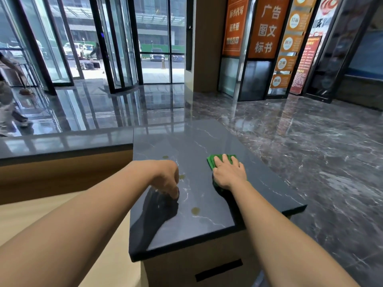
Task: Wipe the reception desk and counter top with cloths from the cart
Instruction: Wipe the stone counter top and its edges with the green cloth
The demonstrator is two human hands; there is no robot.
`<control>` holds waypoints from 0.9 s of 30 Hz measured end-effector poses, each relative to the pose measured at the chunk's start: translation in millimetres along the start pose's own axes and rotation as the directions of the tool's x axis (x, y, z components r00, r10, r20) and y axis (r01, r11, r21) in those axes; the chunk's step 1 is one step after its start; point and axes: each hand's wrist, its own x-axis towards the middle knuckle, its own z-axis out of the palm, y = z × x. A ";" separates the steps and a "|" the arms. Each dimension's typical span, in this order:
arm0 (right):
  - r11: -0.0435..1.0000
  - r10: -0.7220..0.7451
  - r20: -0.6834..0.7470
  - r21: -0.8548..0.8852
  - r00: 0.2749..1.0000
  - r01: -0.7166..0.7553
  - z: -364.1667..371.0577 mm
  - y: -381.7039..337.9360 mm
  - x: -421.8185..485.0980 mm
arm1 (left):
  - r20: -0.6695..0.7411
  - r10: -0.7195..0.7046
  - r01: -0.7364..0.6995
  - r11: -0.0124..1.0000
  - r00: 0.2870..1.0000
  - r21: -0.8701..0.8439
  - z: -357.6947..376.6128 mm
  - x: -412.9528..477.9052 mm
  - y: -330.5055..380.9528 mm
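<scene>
Brown spots (195, 210) lie just left of the green cloth (212, 161).
Far left of the cloth, my left hand (166, 179) props curled fingers on the worktop (207, 141); I cannot tell if it holds anything. My right hand (229, 174) presses flat on the cloth, probably wiping leftward next.

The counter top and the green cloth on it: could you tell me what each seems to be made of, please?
The counter top looks like polished dark grey stone or a stone-look slab: white veins, mirror-like reflections. The green cloth under the right hand looks like soft matte fabric, folded in layers at its edge; the exact fibre cannot be told.
</scene>
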 end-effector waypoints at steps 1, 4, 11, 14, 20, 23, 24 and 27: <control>1.000 0.028 0.000 0.007 1.000 -0.028 -1.4 0.6 10.1 | -0.044 0.016 -0.017 0.999 0.999 -0.035 -4.0 5.4 -6.8; 0.995 0.099 -0.004 0.023 0.995 -0.099 -5.6 4.6 38.5 | -0.189 0.040 -0.063 0.991 0.981 -0.117 -21.0 21.3 -36.2; 0.972 0.233 -0.034 0.028 0.972 -0.233 -8.7 4.0 92.0 | -0.388 -0.356 0.015 0.752 0.850 -0.659 -16.8 60.5 -138.5; 0.957 0.288 -0.040 0.026 0.957 -0.288 -11.1 -0.4 106.4 | -0.113 -0.504 0.029 0.265 0.856 -0.964 -4.1 74.5 -158.5; 0.927 0.375 -0.054 0.043 0.925 -0.373 -9.1 -33.7 141.4 | 0.010 -0.301 -0.081 -0.290 0.954 -0.954 2.9 88.3 -152.9; 0.933 0.359 -0.055 0.040 0.932 -0.357 -7.7 -69.3 158.9 | 0.031 -0.292 -0.064 -0.310 0.956 -0.949 2.5 92.9 -163.5; 0.943 0.331 -0.056 0.040 0.942 -0.330 -6.3 -85.5 164.3 | 0.040 -0.285 -0.049 -0.297 0.958 -0.954 2.3 93.4 -167.0; 0.979 0.202 -0.058 0.036 0.978 -0.200 2.4 -143.4 175.7 | 0.045 -0.239 -0.019 -0.260 0.970 -0.966 0.8 94.7 -171.1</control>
